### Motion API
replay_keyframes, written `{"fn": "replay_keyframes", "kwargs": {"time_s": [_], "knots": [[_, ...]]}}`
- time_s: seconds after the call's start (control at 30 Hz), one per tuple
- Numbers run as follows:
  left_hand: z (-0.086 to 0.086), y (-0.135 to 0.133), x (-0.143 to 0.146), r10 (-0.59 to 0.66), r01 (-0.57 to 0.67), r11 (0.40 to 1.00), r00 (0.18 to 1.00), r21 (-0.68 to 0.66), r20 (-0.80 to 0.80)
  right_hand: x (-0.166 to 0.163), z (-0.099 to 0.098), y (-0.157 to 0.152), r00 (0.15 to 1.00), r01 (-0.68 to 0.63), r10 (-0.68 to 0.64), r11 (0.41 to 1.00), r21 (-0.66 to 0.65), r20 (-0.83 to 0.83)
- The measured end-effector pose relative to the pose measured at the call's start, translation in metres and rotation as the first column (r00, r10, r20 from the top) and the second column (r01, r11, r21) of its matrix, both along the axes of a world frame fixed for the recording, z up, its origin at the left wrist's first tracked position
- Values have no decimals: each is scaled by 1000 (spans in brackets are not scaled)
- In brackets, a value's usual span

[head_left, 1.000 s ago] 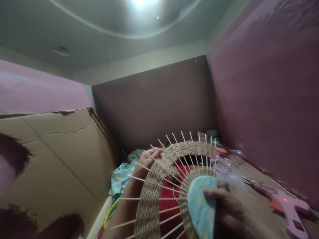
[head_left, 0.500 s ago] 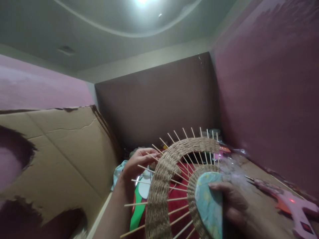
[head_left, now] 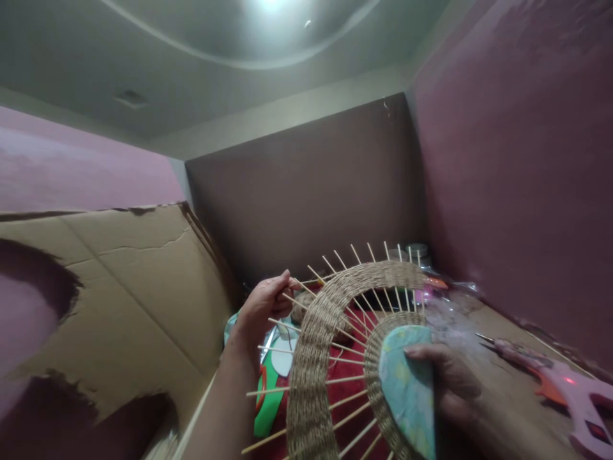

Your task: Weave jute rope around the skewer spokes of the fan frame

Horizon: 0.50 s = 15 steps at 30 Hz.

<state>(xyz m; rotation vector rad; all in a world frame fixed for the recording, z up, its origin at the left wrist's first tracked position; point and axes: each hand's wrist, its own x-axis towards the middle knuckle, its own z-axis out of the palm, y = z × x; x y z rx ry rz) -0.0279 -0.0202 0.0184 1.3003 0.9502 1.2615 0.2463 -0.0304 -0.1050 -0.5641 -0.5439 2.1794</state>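
Here's the right hand (head_left: 450, 383), closed on the cloth-covered half-disc (head_left: 405, 383) with the thumb over its face, and that grip carries the whole woven fan (head_left: 309, 377). Over to the left hand (head_left: 265, 305): fingertips drawn together on what looks like a thin strand (head_left: 316, 279), just beside the fan's outer edge. And here's the relation that counts: the fan sits between the two hands, its straight side running away from the person along the right hand, its curve bulging toward the left. So the right hand has the hub, the left is nearer the rim, level with the bare tips of the sticks (head_left: 268, 391) that radiate its way. Under the fan, between the hands, there's a red surface (head_left: 345, 370); something green (head_left: 268, 412) shows just beside the left forearm. Farther out, torn cardboard (head_left: 129, 306) stands left of the left hand, crumpled clear plastic (head_left: 443, 329) lies beyond the right, and a pink glue gun (head_left: 550, 374), red light glowing, rests to that hand's right.
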Motion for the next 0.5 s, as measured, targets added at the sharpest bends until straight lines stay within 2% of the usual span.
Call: {"fn": "replay_keyframes", "kwargs": {"time_s": [0.17,0.33,0.4,0.5], "knots": [[0,-5,7,117,-117,993,993,13,-8,0,4,-1,1000,-7,7,1000,-24,11],[7,-12,7,232,-231,973,965,23,-125,-1,6,-5,1000,1,-1,1000,-13,-5],[9,-10,5,279,-270,960,943,73,-182,-2,5,-7,1000,12,-12,1000,6,-12],[10,-7,3,403,-341,905,878,253,-259,-2,4,-7,1000,0,1,1000,30,-15]]}}
